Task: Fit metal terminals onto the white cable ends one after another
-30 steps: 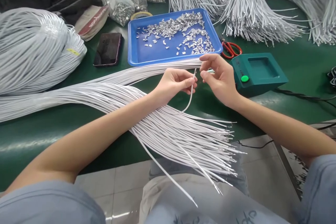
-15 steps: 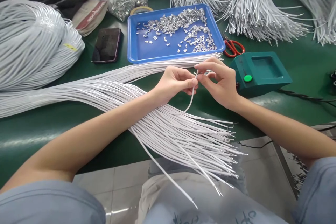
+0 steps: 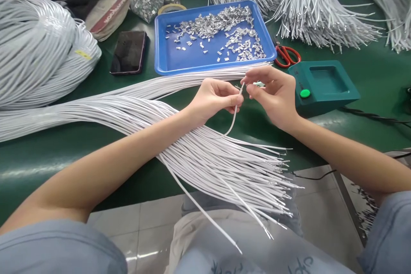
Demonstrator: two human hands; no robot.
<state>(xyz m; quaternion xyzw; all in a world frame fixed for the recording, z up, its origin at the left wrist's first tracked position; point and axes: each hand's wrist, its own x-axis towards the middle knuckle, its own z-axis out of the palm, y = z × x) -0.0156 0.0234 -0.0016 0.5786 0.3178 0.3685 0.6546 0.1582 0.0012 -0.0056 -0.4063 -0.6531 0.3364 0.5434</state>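
Note:
Between its thumb and fingers, my left hand (image 3: 218,99) pinches a white cable (image 3: 233,120) close to its tip, which points up. Just right of that tip is my right hand (image 3: 272,94), its thumb and forefinger slightly apart and its other fingers curled. Small shiny metal pieces (image 3: 258,84) show in those curled fingers; how many cannot be made out. Under my left forearm a fanned bundle of white cables (image 3: 208,154) spreads toward the table's front edge, many ends bare or metal-tipped. Behind my hands, a blue tray (image 3: 180,62) holds many loose metal terminals (image 3: 208,25).
A green device with a button (image 3: 324,87) stands right of my right hand, red-handled scissors (image 3: 287,55) behind it. A phone (image 3: 128,52) and a large cable coil (image 3: 35,51) lie left. More cable bundles (image 3: 321,13) and plastic bags of metal parts (image 3: 146,2) are at the back.
My right hand has drawn slightly right, away from the cable tip, and its thumb and forefinger have parted. My left hand keeps its pinch on the cable. The view has shifted slightly.

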